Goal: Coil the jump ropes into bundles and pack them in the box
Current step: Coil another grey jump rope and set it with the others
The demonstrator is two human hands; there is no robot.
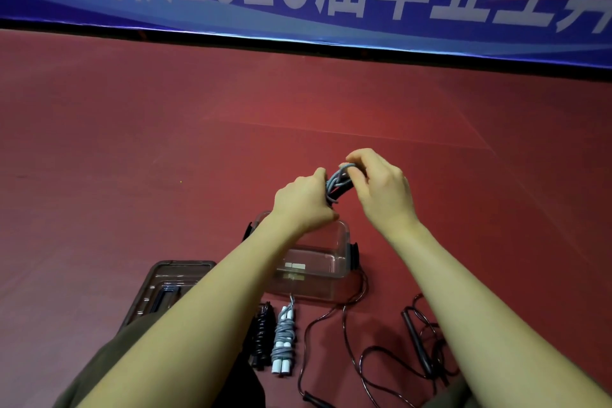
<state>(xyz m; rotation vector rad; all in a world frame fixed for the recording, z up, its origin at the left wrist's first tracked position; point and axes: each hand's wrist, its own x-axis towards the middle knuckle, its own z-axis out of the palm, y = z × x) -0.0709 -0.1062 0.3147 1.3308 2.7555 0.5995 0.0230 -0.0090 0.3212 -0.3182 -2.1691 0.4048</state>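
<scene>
- Grey rope [338,183] is held up in the air over the floor, above the far end of the clear box [326,263], between both hands.
- Left hand [303,204]: fingers curled tight round the lower part of the bundle, gripping it; thumb up along the strands.
- Right hand [381,190]: fingers bent narrow, pinching the top loop; looks like it's winding or tucking the last turn, tho exact finger spots are hidden.
- Handling, my guess: rope is light, soft & springy, so coils will want to pop open if grip slackens. Best hold is round the middle of the bundle, w/ the wrap cinched; handles are stiff, ok to grab too.
- Box sits open on the red floor [132,159], nearly empty as far as I can tell; its lid [172,278] lies just beside it, left.
- Near edge of floor: a black bundle [261,336] & a grey-white bundle [283,339] lie side by side, already coiled, not yet packed.
- A loose black rope [344,318] sprawls to the right, w/ a handle [415,343], uncoiled.
</scene>
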